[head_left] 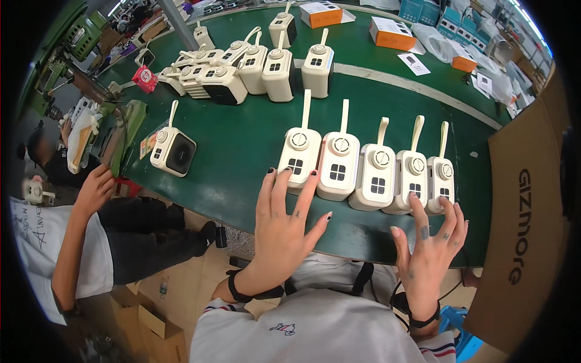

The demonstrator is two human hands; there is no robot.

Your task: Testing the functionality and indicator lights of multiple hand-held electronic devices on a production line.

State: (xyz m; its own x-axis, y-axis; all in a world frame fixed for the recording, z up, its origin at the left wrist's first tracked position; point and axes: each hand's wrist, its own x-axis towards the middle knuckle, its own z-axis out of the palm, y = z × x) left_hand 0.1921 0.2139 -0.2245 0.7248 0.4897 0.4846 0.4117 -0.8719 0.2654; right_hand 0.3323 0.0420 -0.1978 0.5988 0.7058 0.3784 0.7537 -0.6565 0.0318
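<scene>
Several cream portable speakers stand side by side near the table's front edge, each with a round top dial, four dark square buttons and an upright strap loop. My left hand (279, 227) is spread, its fingertips at the front edge of the leftmost speaker (304, 149). The speaker beside it (338, 158) is close to that hand's index finger. Over on the right, my right hand (431, 245) has its fingers apart, with fingertips at the buttons of the two rightmost speakers (411, 175). Between the hands stands the middle speaker (376, 166), which neither hand touches.
A single speaker (173, 154) rests at the left of the green table (242, 157). More speakers (278, 75) crowd the back, near orange-and-white boxes (393, 33). A tall cardboard box (520, 181) borders the right side. Another person's arm (75, 236) reaches the table's left edge.
</scene>
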